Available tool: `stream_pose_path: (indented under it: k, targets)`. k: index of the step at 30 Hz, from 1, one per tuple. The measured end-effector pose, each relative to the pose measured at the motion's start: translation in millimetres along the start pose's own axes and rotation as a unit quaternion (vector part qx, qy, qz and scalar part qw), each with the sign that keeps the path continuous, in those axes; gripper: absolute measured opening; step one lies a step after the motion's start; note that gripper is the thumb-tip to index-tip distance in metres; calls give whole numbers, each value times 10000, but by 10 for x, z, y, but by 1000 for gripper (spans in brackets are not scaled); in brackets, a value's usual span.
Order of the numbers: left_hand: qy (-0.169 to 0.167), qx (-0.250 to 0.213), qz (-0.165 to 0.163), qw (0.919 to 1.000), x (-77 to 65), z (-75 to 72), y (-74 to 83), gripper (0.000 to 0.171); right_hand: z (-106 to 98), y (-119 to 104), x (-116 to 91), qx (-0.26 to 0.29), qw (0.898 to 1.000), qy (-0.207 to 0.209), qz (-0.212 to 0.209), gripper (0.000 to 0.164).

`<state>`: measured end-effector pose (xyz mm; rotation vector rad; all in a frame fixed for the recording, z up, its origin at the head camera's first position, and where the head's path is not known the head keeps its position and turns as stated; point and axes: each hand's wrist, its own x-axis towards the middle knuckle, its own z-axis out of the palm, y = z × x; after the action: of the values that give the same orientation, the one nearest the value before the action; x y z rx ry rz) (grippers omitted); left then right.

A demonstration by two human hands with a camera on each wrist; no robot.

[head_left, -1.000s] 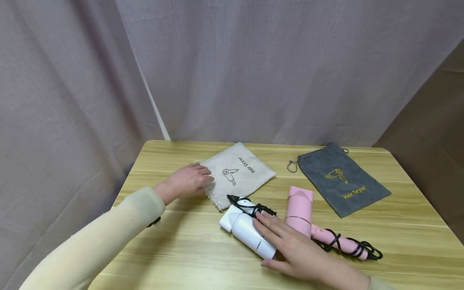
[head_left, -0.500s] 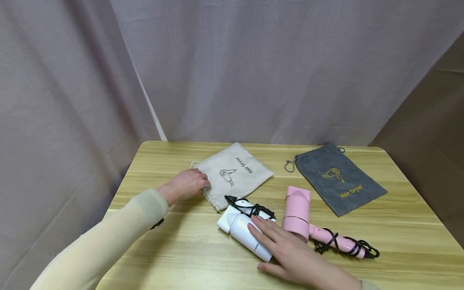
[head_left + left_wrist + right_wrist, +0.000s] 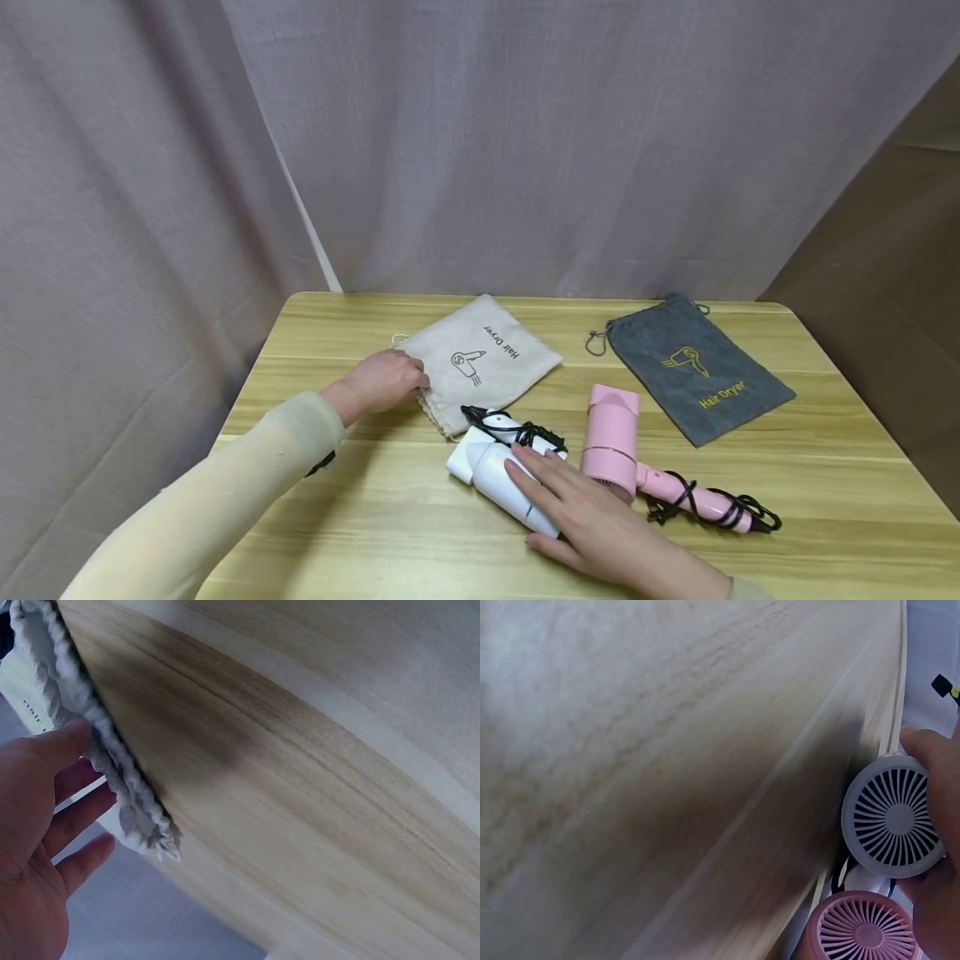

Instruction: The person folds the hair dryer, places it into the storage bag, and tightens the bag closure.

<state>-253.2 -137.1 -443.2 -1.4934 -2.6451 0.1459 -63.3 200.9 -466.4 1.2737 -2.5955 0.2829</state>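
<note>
My left hand is at the frayed, gathered mouth of a light-grey drawstring bag printed "Hair Dryer". The left wrist view shows the thumb at the bag's opening and the fingers on the cloth's other side, pinching the edge. My right hand rests on a white hair dryer, fingers stretched over its body and thumb to one side. The dryer's round vent faces the right wrist camera. Black cord wraps its folded handle, partly hidden by the fingers.
A pink hair dryer with a cord-wrapped handle lies just right of the white one. Behind it is a dark-grey drawstring bag with yellow print. Curtains stand along the back edge of the wooden table.
The left fingers have drawn in at the bag's mouth and now pinch its edge. The right hand stays on the white hair dryer. The whole head view has shifted slightly.
</note>
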Motion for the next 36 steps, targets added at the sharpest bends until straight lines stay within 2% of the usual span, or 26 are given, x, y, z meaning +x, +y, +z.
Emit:
stream_pose_path:
  k: [7,14,22,27,32,36]
  targets:
    - [262,-221,-141,9993,-52,-164,-19,9,-3,19,-48,-77,9998,117,-138,95]
    - [338,-431,-251,9982,-23,-346,-69,16,16,21,-105,-122,9998,-144,48,105]
    - [595,-619,-105,9962,20,-539,-96,14,6,58,-88,-112,9992,195,-324,103]
    - [571,-886,-143,9943,70,-659,-121,19,-65,64,-36,-188,9978,394,-504,100]
    - [517,-1073,-282,9925,95,-781,-145,12,-169,67,-25,-174,9981,386,-453,96]
    - [540,-1105,-542,9909,45,-897,-168,9,-249,93,-2,-148,9974,494,-496,97]
